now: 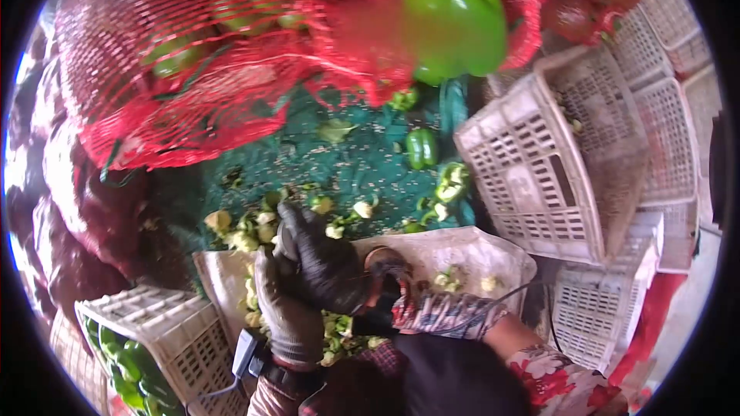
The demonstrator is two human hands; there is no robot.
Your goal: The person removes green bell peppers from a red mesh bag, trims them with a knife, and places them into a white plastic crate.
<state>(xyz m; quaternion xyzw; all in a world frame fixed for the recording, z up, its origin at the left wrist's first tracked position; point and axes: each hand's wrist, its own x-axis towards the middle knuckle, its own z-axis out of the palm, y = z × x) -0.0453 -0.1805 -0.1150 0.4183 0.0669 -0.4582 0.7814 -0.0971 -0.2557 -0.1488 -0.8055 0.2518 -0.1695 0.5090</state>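
My left hand, in a grey work glove, and my right hand, in a darker glove, are pressed together low in the middle of the view. Their fingers are closed against each other and point away from me. Anything between them is hidden. Cut pale-green pepper cores lie just beyond and beside the left hand. Below both hands is a white sack, with more cores on it.
Red mesh bags of peppers fill the far side, a large green bell pepper against them. Small peppers lie on green sheeting. Plastic crates stand at right; another crate at lower left adjoins green peppers.
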